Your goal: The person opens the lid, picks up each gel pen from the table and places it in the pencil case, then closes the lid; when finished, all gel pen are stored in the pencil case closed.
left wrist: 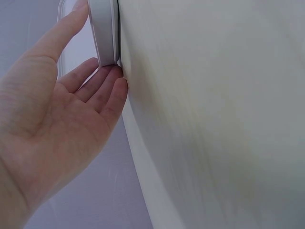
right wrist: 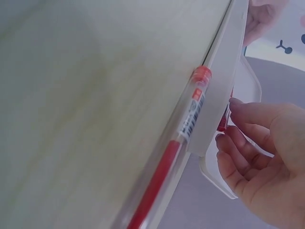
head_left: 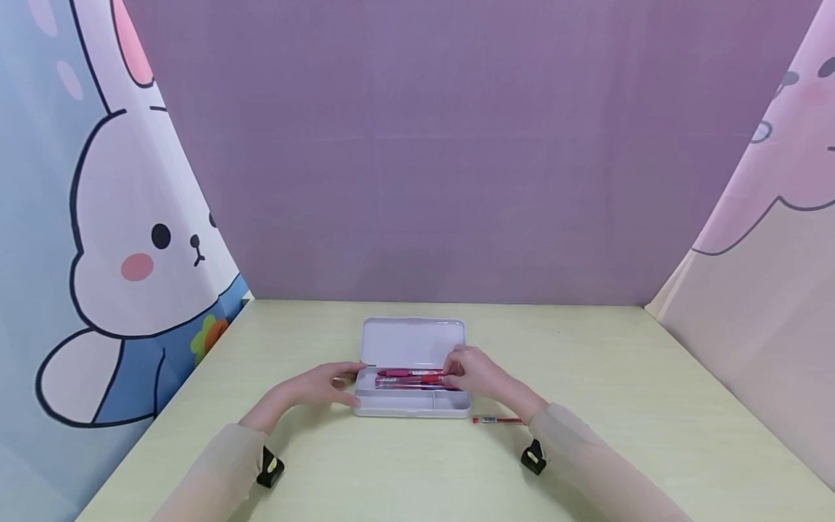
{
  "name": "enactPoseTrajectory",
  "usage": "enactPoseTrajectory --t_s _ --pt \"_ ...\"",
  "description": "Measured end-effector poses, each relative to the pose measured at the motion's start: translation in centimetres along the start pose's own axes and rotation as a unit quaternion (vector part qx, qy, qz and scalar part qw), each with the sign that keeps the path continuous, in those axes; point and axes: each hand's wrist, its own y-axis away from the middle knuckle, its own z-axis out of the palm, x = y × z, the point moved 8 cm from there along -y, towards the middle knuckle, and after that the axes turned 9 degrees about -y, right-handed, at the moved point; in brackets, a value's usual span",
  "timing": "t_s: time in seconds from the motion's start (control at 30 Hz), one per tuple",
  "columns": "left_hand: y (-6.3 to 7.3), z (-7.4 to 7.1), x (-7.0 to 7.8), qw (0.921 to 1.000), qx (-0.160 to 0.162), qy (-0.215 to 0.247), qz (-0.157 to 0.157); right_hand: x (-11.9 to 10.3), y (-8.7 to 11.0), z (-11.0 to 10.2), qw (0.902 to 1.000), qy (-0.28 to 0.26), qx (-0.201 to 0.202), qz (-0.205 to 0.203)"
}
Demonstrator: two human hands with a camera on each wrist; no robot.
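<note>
A white pencil case [head_left: 398,403] lies on the table with its lid [head_left: 412,342] raised at the back. Several red pens [head_left: 404,381] lie in its rear compartment. My left hand [head_left: 322,384] touches the case's left end, thumb toward the front and loosely extended fingers behind, as the left wrist view shows. At the case's right end, my right hand [head_left: 476,371] pinches the end of a red pen [right wrist: 222,125] between thumb and fingers; the rest of that pen is hidden by the case wall in the right wrist view.
Another red pen with a clear barrel [head_left: 496,420] lies on the table [head_left: 391,471] just right of the case, partly under the right forearm. A purple panel [head_left: 424,159] stands behind the table. Cartoon-printed curtains [head_left: 130,203] hang at both sides.
</note>
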Motion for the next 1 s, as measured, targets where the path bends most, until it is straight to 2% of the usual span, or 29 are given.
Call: enactPoseTrajectory --t_s 0.2,0.5,0.77,1.0 --pt "-0.1 0.0 0.0 1.0000 0.004 -0.001 0.004 0.3 0.1 -0.4 1.0000 0.002 -0.002 -0.006" --pt "-0.2 0.0 0.1 1.0000 0.006 -0.001 0.005 0.6 1.0 -2.3 0.9999 -0.013 0.006 -0.001" --pt "-0.2 -0.1 0.3 1.0000 0.004 -0.003 -0.001 1.0 2.7 -4.8 0.9982 0.004 0.035 -0.048" --pt "-0.5 -0.1 0.2 1.0000 0.007 0.000 -0.005 1.9 4.5 -7.0 0.9988 0.001 0.041 -0.026"
